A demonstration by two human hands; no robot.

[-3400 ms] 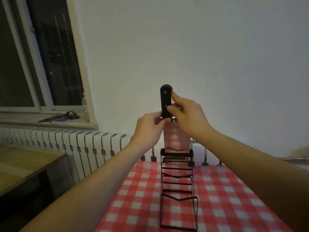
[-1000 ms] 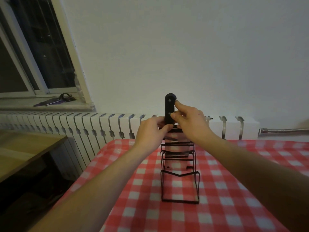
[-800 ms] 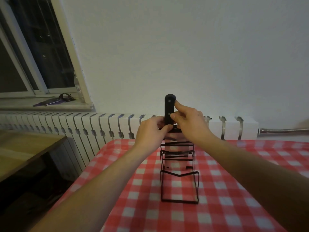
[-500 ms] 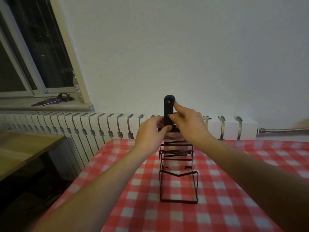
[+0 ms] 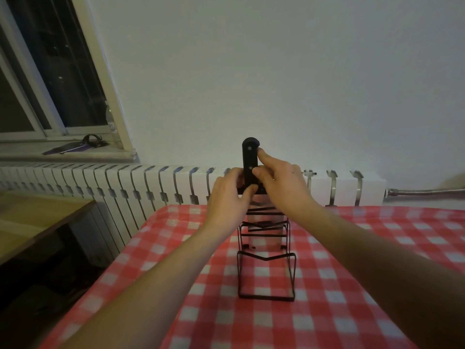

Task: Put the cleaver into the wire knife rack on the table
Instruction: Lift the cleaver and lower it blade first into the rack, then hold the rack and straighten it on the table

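The cleaver [image 5: 249, 159] stands upright with its black riveted handle on top. Its wide steel blade [image 5: 264, 238] is down inside the far slot of the black wire knife rack [image 5: 266, 275], showing through the wires. My left hand [image 5: 227, 200] pinches the base of the handle from the left. My right hand [image 5: 281, 183] grips the handle from the right, with the index finger lying along its side. The rack stands on a table covered with a red and white checked cloth [image 5: 352, 285].
A white radiator [image 5: 100, 187] runs along the wall behind the table. A wooden desk [image 5: 30, 222] stands at the left, below a window sill with dark items [image 5: 75, 146]. A metal hose [image 5: 425, 191] leaves the radiator at right.
The cleaver has sunk from above the rack down into its far slot, both hands following it. Over the last second it has dropped only slightly more.
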